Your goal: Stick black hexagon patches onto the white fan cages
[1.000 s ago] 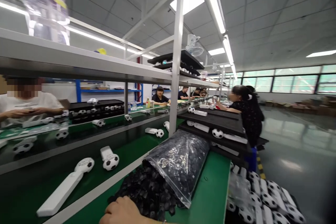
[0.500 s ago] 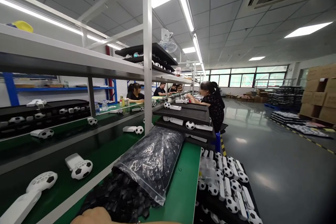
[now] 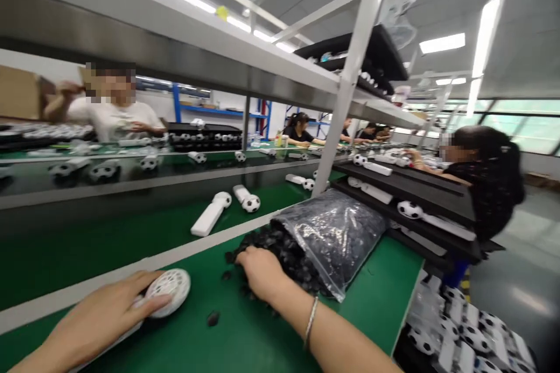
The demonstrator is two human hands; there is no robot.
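Note:
My left hand (image 3: pixel 111 309) is closed round a white handheld fan (image 3: pixel 172 291) with a round, football-patterned, grilled head. The fan's head sticks out past my thumb, and much of its handle is hidden under the hand. At the near left edge of a pile of small black pieces (image 3: pixel 284 253), my right hand (image 3: pixel 260 271) has its fingers curled down and together; what they hold, if anything, is hidden. The pile spills from the mouth of a clear plastic bag (image 3: pixel 341 227). A loose black piece (image 3: pixel 213 319) lies on the green surface between my hands.
Beyond a pale rail, more football fans (image 3: pixel 212 214) lie on the green belt (image 3: pixel 144 230). Stacked black trays (image 3: pixel 429 192) stand behind the bag. A metal post (image 3: pixel 350 81) and overhead shelf (image 3: pixel 184 41) cross the view. A co-worker (image 3: pixel 481 180) is at the right, another (image 3: pixel 118 105) across the belt.
The view has swung left and down. My left hand with the fan has come into view, and my right hand and forearm now show more fully at the black pile.

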